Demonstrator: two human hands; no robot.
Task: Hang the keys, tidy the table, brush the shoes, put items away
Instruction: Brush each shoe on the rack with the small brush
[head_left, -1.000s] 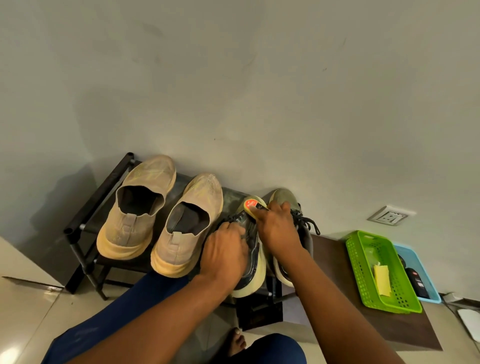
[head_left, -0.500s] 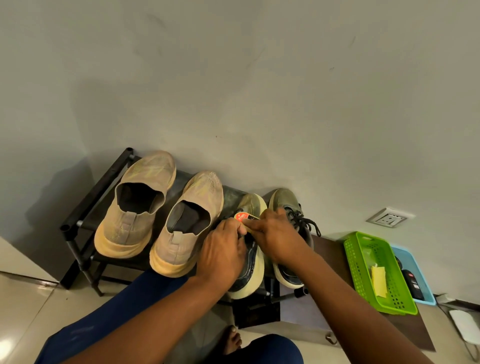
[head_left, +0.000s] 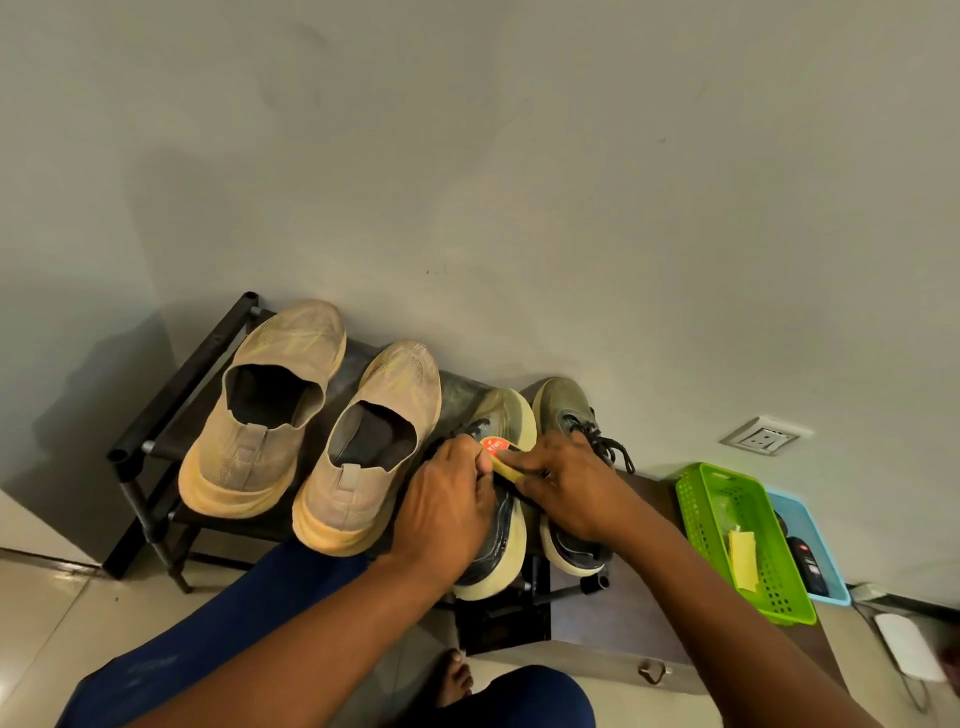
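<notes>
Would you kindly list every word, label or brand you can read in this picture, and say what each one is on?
"KIWI": white letters on the red label of the small brush held between the left hand and right hand; it reads tilted and is only just legible.
Red label on the dark object in the blue basket: too small to read.
Wall socket: no readable marking.
Shoes: no readable brand.

On the rack (head_left: 156, 447) before me stand four shoes in a row against the wall. My left hand (head_left: 441, 514) rests on the third shoe (head_left: 498, 566), my right hand (head_left: 571, 488) on the fourth shoe (head_left: 563, 410), a brush (head_left: 501, 460) between them. Right of the rack lie two baskets (head_left: 696, 499) side by side, below a socket (head_left: 766, 435).
</notes>
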